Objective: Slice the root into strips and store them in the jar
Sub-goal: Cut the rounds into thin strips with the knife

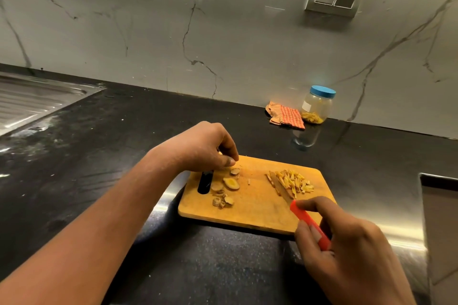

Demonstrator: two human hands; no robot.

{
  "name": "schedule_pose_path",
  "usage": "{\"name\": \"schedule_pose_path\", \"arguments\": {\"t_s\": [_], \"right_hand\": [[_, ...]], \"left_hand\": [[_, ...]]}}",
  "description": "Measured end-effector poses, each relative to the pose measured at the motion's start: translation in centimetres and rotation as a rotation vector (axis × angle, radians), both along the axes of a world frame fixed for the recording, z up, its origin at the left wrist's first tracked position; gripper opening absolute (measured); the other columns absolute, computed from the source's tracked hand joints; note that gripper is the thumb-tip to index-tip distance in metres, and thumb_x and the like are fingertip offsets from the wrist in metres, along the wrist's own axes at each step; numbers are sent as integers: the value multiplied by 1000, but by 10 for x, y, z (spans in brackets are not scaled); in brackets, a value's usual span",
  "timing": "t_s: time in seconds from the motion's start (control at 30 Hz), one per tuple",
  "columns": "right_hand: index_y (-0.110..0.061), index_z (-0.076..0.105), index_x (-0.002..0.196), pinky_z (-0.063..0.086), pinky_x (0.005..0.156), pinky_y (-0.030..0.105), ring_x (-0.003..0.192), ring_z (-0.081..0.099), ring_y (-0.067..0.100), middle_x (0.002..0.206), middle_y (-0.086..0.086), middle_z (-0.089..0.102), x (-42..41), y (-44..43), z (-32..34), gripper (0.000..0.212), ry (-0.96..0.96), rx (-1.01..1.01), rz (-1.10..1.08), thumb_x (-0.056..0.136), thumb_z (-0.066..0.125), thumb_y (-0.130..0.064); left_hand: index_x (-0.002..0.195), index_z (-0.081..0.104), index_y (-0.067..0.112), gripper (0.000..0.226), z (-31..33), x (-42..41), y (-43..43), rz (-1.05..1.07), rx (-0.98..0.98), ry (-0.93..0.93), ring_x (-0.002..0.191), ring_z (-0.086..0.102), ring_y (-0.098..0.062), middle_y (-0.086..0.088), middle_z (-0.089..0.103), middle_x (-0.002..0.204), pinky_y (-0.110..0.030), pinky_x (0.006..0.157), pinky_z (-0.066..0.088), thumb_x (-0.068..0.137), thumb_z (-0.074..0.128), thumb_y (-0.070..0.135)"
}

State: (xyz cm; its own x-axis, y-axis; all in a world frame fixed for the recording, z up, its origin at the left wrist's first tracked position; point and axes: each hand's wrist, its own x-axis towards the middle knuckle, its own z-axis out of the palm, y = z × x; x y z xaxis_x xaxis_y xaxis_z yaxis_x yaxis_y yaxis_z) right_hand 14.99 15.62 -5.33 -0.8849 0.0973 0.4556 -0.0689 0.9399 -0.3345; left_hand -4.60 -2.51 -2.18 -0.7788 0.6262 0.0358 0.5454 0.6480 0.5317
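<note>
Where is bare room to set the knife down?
Free: the middle band of the wooden cutting board, between the brown root slices and the yellow strip pile; the black countertop between the board and the checked orange cloth. Crowded: the board's left end by the left hand, and its right end, where the right hand holds the red-handled knife.

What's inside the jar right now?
The jar holds a small heap of yellow strips at its bottom; the rest looks empty. Its blue lid is on. A white label hides a small patch.
</note>
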Motion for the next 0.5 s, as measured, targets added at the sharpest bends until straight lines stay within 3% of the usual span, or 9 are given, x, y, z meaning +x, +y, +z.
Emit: {"name": "schedule_pose_path", "arguments": {"t_s": [0.13, 0.23, 0.33, 0.5], "right_hand": [[-39, 63, 98, 34, 43, 10, 42, 43, 1, 52, -26, 35, -2, -12, 0, 25, -22, -21, 106, 73, 58, -37], [-40, 63, 99, 39, 41, 9, 44, 48, 1, 53, -27, 40, -3, -17, -7, 27, -49, -33, 142, 72, 60, -40], [-41, 64, 94, 30, 40, 4, 41, 42, -2, 49, -26, 34, -1, -9, -7, 24, -40, -51, 89, 70, 59, -39], [-38, 64, 90, 29, 41, 13, 38, 35, 5, 45, -18, 32, 0, 5, -3, 21, -1, -53, 7, 70, 57, -37]], "left_hand": [[108, 73, 25, 19, -1, 0, 3, -11, -39, -23, 89, 61, -7, 13, 67, 99, -15, 69, 46, 90, 70, 24], [110, 73, 25, 22, -3, 1, 5, -14, -55, -23, 88, 61, -7, 14, 66, 98, -13, 69, 47, 89, 71, 25], [112, 72, 24, 23, -3, 2, 7, -25, -73, -24, 83, 60, -7, 17, 61, 90, -13, 65, 45, 89, 70, 25], [104, 74, 25, 17, -3, 3, 8, -32, -68, -28, 84, 62, -8, 17, 63, 89, -14, 66, 48, 89, 71, 20]]}}
